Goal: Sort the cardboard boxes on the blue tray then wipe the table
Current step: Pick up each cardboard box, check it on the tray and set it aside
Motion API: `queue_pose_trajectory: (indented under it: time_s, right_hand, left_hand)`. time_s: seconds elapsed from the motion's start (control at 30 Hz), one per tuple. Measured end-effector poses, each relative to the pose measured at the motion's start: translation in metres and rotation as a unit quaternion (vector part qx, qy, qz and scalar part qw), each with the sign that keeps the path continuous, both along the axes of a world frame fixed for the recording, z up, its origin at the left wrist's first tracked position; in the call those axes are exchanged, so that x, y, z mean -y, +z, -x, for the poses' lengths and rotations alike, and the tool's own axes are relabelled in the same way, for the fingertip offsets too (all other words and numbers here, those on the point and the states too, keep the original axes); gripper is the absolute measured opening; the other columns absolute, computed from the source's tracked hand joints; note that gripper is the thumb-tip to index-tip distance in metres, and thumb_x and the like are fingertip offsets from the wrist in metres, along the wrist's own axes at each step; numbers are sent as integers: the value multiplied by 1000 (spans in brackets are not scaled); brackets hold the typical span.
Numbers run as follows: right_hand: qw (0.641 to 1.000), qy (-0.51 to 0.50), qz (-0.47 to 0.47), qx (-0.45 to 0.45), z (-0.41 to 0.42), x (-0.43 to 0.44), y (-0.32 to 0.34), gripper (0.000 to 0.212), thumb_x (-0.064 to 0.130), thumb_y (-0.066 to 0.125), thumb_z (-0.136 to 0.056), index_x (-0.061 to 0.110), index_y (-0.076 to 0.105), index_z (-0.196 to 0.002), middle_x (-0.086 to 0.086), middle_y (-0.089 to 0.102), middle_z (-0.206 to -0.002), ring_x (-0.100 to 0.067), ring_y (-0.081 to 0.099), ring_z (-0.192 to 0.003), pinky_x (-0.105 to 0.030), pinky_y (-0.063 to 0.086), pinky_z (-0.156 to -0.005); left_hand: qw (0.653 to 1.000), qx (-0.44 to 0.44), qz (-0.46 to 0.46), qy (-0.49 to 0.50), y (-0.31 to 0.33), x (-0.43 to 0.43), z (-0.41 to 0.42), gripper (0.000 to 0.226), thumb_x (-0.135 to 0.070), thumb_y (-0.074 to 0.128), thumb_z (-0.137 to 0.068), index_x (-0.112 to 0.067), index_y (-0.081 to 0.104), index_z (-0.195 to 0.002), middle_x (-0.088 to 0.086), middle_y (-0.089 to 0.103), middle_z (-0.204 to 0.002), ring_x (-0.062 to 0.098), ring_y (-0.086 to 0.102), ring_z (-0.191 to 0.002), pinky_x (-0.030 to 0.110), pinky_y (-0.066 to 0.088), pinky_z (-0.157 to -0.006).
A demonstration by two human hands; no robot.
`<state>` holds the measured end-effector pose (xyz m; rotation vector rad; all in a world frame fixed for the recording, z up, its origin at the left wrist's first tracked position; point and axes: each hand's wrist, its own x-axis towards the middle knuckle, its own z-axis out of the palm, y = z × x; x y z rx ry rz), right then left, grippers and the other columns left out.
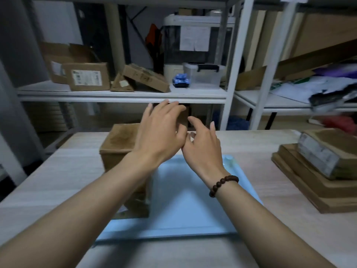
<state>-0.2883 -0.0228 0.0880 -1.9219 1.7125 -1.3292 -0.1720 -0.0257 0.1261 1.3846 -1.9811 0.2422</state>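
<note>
Now both hands, left hand [161,132] and right hand [202,146], hover spread, empty, above the blue tray [185,209].

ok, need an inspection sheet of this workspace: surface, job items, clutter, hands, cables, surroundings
surface: pale wood table, no spills seen
job's things: blue tray; tall box at its left edge; box stack on table, right
clutter: nothing seen
hands: left hand and right hand open, empty, above tray; bracelet on right wrist
cables: nothing seen
surroundings: white shelves with boxes, clear bin; blurred
</note>
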Motion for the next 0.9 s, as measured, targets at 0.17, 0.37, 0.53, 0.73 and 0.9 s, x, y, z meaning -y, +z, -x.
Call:
queue_pose_trajectory:
  time_s: [0.17, 0.37, 0.53, 0.73, 0.9]
  right_hand:
    - [998, -48, 4, -45, 92, -16, 1, 55, 19, 53, -97, 21, 41, -151, 4, 20, -168, -12, 21, -152, -19, 24, -105]
    - [951, -268, 25, -152, 208, -36, 4, 65, 29, 63, -86, 15, 44, -147, -8, 28, -163, -24, 17, -153, -46, 3, -125]
    - [890, -408, -127, -157, 295, -45, -5, 105, 63, 68, -80, 16, 16, -158, -18, 3, -168, -40, -2, -154, -63, -2, -121]
    - [901, -395, -171, -58, 333, -39, -27, 122, 58, 76, -76, 14, -1, -159, -21, 1, -166, -43, 4, -152, -62, 11, -121]
    - [934, -351, -58, 19, 329, -37, -35, 115, 43, 83, -75, 16, 8, -158, -15, 20, -154, -42, 32, -140, -51, 39, -109]
  left_hand:
    - [995, -27, -28, -88, -7, 8, 88, 47, -21, 56, -87, -17, 58, -133, -1, 62, -134, 20, 47, -133, 43, 33, -112]
    - [983, -32, -86, -156, -27, 8, 171, 53, -26, 54, -92, -20, 47, -145, -4, 52, -147, 17, 45, -136, 37, 35, -112]
    - [976, -14, -110, -186, -41, 13, 205, 61, -23, 55, -90, -22, 40, -149, -1, 51, -147, 18, 43, -136, 34, 34, -111]
    - [969, -49, -153, -189, -53, 22, 217, 91, -5, 51, -83, -19, 1, -158, 6, 28, -158, 24, 18, -149, 46, 2, -122]
    - [954, -103, -197, -199, -55, 30, 213, 91, -9, 54, -88, -20, -2, -158, 9, 35, -153, 27, 26, -140, 42, 16, -119]
